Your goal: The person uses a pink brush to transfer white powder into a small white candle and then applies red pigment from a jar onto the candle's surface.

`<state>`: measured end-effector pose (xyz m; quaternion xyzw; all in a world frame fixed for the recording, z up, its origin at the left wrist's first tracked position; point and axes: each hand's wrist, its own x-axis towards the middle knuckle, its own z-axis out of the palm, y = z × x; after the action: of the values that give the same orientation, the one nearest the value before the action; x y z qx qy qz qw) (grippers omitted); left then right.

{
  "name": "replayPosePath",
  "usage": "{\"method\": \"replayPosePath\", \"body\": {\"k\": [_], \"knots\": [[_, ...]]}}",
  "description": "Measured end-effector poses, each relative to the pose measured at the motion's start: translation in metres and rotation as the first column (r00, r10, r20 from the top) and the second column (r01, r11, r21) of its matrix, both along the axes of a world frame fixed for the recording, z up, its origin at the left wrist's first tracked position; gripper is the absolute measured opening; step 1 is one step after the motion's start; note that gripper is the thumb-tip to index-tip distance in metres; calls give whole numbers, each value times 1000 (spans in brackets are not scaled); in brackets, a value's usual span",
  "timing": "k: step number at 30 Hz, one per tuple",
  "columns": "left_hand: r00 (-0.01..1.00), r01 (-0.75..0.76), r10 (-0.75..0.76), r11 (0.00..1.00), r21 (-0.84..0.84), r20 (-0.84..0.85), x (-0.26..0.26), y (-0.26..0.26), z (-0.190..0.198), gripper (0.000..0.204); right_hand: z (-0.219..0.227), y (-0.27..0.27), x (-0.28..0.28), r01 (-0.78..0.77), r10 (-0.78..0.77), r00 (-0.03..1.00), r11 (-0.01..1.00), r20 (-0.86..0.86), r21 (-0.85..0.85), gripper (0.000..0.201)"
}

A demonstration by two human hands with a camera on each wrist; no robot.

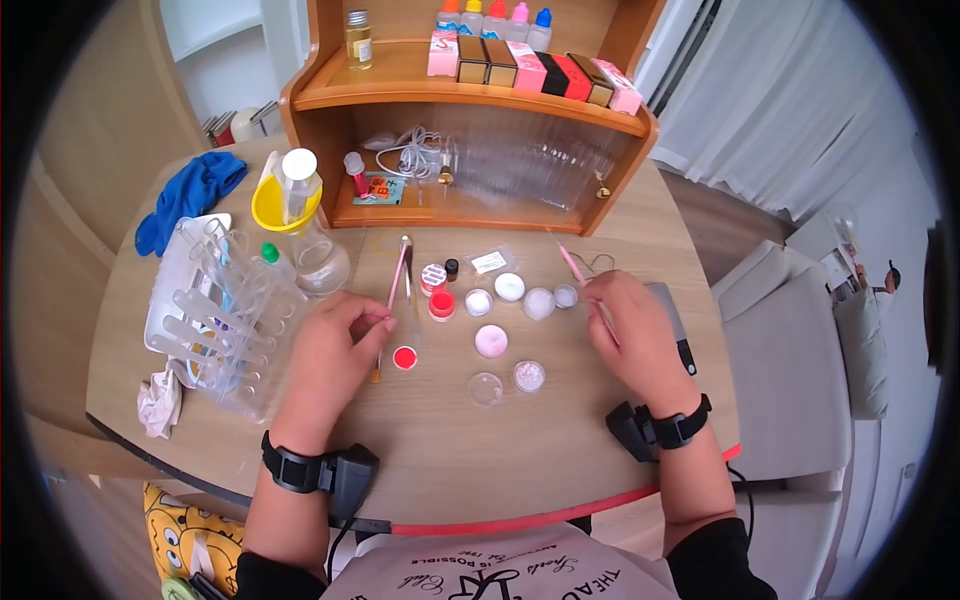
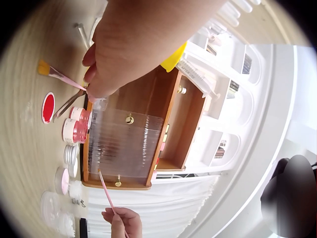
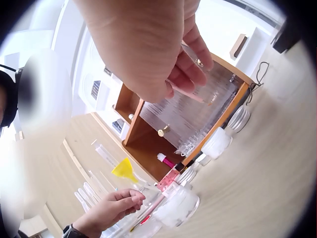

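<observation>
My left hand [image 1: 345, 345] pinches the handle of a pink brush [image 2: 69, 80] with flat yellowish bristles, which point down toward the tabletop. In my right hand [image 1: 625, 315] is a slim pink brush [image 1: 570, 262], gripped by its handle with the fine tip pointing up and away. Between the hands stand an open jar of red paste [image 1: 441, 305] and a red-filled lid [image 1: 404, 358]. Jars of white [image 1: 539, 304] and pale pink [image 1: 491, 341] material stand nearer the right hand. Another slim tool [image 1: 411, 285] lies beside the left brush.
A wooden cabinet [image 1: 480, 95] with small boxes and bottles stands at the back. On the left are a rack of clear tubes [image 1: 225, 320], a flask with a yellow funnel [image 1: 320, 262] and a blue cloth [image 1: 195, 195]. A dark flat tool [image 1: 672, 325] lies right of my right hand.
</observation>
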<state>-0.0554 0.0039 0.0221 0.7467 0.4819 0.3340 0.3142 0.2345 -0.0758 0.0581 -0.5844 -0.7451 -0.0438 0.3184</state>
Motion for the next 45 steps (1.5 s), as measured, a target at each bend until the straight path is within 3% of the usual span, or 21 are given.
{"method": "replayPosePath", "body": {"k": [2,5,9,14,19,21,24,28,31,35,45], "knots": [[1000,8,-8,1000,30,4,1,-1,1,12,4,-2,2,-57,58,994,998,87,-22,17],[1000,15,-15,999,41,0,1,-4,6,11,-4,-10,16,-23,39,973,997,228,-73,20],[1000,27,-26,996,83,-15,0,-6,7,12,-11,-23,23,-36,49,968,998,248,-57,28],[999,51,-51,995,83,-1,0,-7,7,13,-1,-38,24,44,-33,997,987,75,-156,36],[999,41,-42,998,55,9,1,-8,8,14,22,-53,46,-36,50,994,989,100,-140,36],[999,54,-54,997,59,-2,1,-8,9,14,16,-57,49,103,-165,957,962,-240,-253,34],[997,74,-73,996,56,-18,3,-10,8,14,-24,-47,41,127,-164,961,977,-222,-173,30],[997,74,-74,997,6,24,4,-9,3,14,-32,-39,21,97,-128,981,974,-146,-204,28],[996,84,-84,996,7,19,4,-7,2,14,-39,-31,21,153,-228,922,957,-313,-247,25],[997,81,-81,996,-42,16,5,-9,3,14,-56,-27,25,167,-248,905,954,-345,-247,21],[996,91,-92,994,-58,-2,9,-6,-2,12,-54,-19,21,264,-300,939,942,-170,-205,16]]}}
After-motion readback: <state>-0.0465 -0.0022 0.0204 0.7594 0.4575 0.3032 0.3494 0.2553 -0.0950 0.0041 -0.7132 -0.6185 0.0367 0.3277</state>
